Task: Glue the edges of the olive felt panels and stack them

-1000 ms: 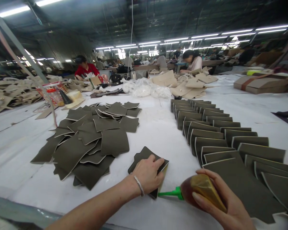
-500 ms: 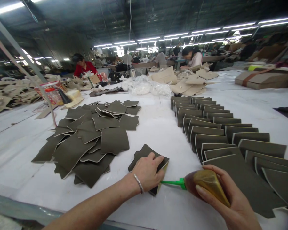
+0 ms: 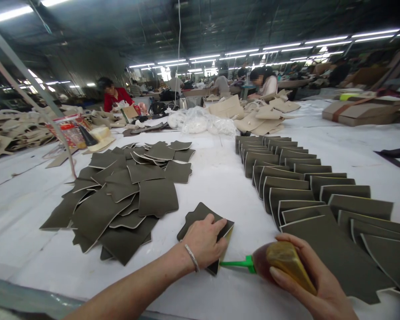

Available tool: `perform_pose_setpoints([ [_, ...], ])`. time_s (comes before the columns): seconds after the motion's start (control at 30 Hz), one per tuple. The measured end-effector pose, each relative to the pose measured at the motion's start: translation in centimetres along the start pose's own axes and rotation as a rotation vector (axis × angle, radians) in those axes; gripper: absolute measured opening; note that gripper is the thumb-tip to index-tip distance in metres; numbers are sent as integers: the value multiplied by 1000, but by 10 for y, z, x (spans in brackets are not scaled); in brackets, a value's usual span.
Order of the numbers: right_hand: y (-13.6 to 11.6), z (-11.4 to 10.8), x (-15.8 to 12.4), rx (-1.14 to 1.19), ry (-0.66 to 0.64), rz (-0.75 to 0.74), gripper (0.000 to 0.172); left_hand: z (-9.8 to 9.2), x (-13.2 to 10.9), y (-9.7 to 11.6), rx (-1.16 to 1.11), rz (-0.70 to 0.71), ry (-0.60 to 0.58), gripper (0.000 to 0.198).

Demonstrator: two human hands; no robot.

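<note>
My left hand [image 3: 205, 242], with a silver bangle at its wrist, lies on a dark olive leather-like piece [image 3: 200, 213]. Its fingers are apart, pressing the piece against the table. A yellowish strip shows along the piece's right edge. In my right hand [image 3: 320, 284] is a squeeze bottle [image 3: 283, 262] of amber-brown liquid, tipped on its side. The bottle's thin green nozzle [image 3: 236, 264] points left, its tip at the piece's lower right edge, just below my left thumb.
A loose heap of similar dark pieces [image 3: 120, 191] lies on the left. Overlapping rows of folded pieces [image 3: 290, 178] run along the right. Farther back are clear plastic [image 3: 203, 120], beige pieces [image 3: 256, 115] and a strapped bundle [image 3: 363, 111]. A slanted pole [image 3: 58, 120] rises at left; people sit beyond.
The nozzle tip has slid a little down and left along the piece's edge, with my right hand following. My left hand stays on the piece. The view has shifted slightly.
</note>
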State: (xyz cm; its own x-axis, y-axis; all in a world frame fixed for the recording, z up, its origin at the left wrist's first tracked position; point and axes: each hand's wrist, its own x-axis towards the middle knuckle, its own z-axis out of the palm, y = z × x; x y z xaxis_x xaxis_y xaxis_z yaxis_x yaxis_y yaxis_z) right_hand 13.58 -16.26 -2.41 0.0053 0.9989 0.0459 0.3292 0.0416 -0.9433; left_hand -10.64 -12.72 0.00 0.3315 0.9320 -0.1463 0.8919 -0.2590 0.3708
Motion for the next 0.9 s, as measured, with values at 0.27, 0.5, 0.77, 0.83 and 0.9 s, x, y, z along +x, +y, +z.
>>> perform_pose_setpoints([
  [0.27,-3,4,-3,-2,39,-32,51,0,1,-1,-2,11,5,46],
  [0.5,2,0,13,-84,139,-69,57,0,1,-2,-8,18,3,47],
  [0.77,-17,7,7,-105,227,-120,48,-2,2,-2,-12,8,-20,50],
  [0.83,-17,7,6,-79,204,-97,48,-3,2,-1,-18,7,-26,50],
  [0.9,-17,7,9,-78,221,-78,49,-3,2,-1,-23,8,-31,50],
])
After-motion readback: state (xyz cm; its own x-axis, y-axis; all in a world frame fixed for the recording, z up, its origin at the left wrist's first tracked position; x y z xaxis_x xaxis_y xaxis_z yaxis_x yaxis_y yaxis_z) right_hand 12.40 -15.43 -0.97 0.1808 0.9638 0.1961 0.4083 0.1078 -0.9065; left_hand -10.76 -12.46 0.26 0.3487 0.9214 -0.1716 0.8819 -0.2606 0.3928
